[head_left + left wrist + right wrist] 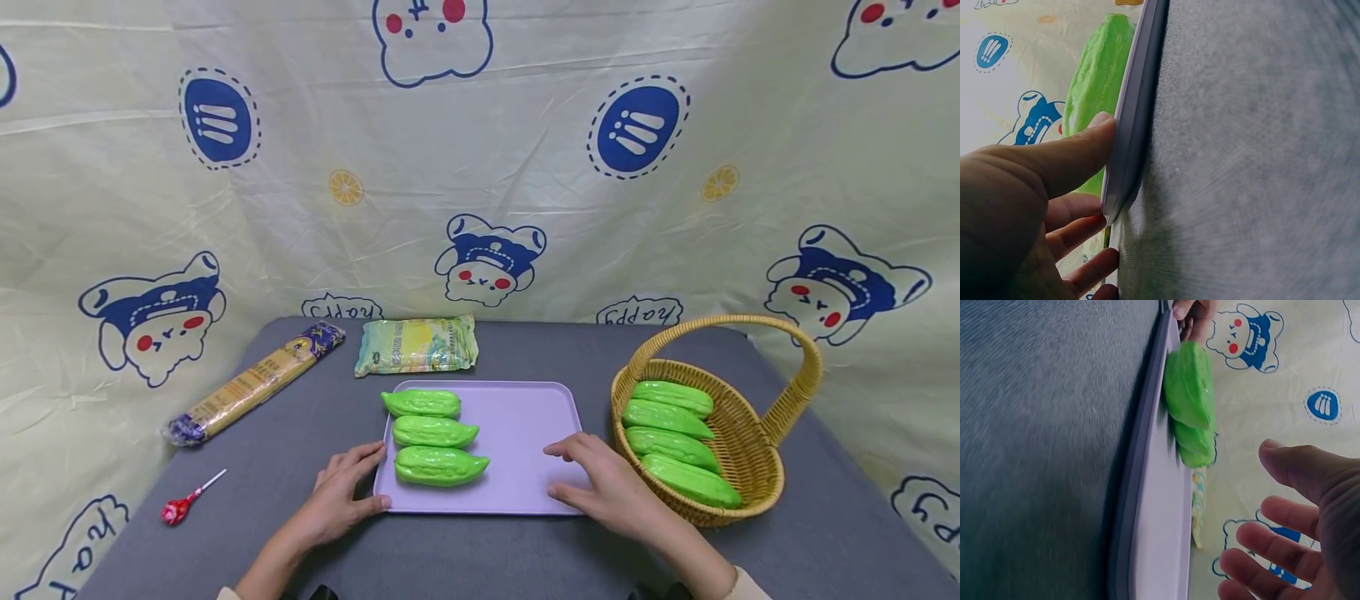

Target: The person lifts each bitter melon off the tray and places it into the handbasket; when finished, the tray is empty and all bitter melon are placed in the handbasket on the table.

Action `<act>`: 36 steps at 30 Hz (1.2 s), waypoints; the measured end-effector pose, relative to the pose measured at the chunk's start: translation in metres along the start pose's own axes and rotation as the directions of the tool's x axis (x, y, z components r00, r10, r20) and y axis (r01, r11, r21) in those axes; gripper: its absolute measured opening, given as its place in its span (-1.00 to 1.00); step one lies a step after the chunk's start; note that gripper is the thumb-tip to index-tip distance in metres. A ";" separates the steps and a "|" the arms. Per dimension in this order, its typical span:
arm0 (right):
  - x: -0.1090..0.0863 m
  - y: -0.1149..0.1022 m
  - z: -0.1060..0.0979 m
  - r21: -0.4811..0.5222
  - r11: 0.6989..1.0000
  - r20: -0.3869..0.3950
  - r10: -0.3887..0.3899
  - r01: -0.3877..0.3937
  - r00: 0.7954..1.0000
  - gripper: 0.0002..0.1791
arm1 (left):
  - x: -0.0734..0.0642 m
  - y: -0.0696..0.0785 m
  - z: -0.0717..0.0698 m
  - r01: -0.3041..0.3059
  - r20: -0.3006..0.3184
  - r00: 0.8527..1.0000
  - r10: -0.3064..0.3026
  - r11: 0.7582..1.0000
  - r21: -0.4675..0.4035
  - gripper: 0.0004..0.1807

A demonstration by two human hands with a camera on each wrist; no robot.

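Note:
Three bright green bitter melons (441, 466) lie in a column on the left part of a light purple tray (517, 467). At the tray's front left corner my left hand (341, 492) touches the rim, its thumb (1079, 150) against the front edge and its fingers spread by the left side. Over the tray's right side hovers my right hand (603, 483), fingers apart and slightly bent, holding nothing. Right of that hand stands a woven basket (750, 450) with several more bitter melons (667, 417) stacked in a row inside.
A tall looped handle (795, 392) rises over the basket. Behind the tray lies a green and yellow packet (417, 345). At the left are a long pack of noodles (255, 385) and a red lollipop (177, 510). A patterned cloth (300, 233) hangs behind the grey table (480, 554).

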State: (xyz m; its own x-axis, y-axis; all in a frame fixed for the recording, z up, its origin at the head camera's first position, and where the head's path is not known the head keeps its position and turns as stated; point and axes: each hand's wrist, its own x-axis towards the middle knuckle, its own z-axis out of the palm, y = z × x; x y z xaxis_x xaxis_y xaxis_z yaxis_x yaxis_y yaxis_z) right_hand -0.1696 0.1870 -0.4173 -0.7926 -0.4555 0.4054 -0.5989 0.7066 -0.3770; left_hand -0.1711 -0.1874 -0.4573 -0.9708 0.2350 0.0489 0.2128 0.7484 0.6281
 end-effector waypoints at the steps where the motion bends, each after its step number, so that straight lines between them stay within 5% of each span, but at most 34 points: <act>1: 0.002 -0.001 0.002 0.003 1.000 0.007 -0.007 0.007 1.000 -0.60 | 0.000 0.000 0.000 0.001 0.000 1.000 -0.001 1.000 0.000 -0.23; 12: 0.022 -0.018 0.028 0.060 0.997 0.044 -0.059 0.056 0.997 -0.60 | 0.000 0.001 0.000 0.007 0.004 1.000 -0.007 1.000 -0.003 -0.24; 36: 0.060 -0.046 0.067 -0.006 0.983 0.013 -0.181 0.181 0.983 -0.54 | 0.000 -0.001 0.000 0.005 0.013 1.000 -0.005 1.000 -0.011 -0.23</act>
State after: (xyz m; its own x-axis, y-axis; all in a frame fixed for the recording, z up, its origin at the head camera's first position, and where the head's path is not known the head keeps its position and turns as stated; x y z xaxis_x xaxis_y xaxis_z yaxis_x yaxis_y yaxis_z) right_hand -0.1974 0.0911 -0.4319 -0.6726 -0.5828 0.4561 -0.7317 0.6159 -0.2920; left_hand -0.1713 -0.1883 -0.4575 -0.9702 0.2395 0.0357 0.2068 0.7429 0.6366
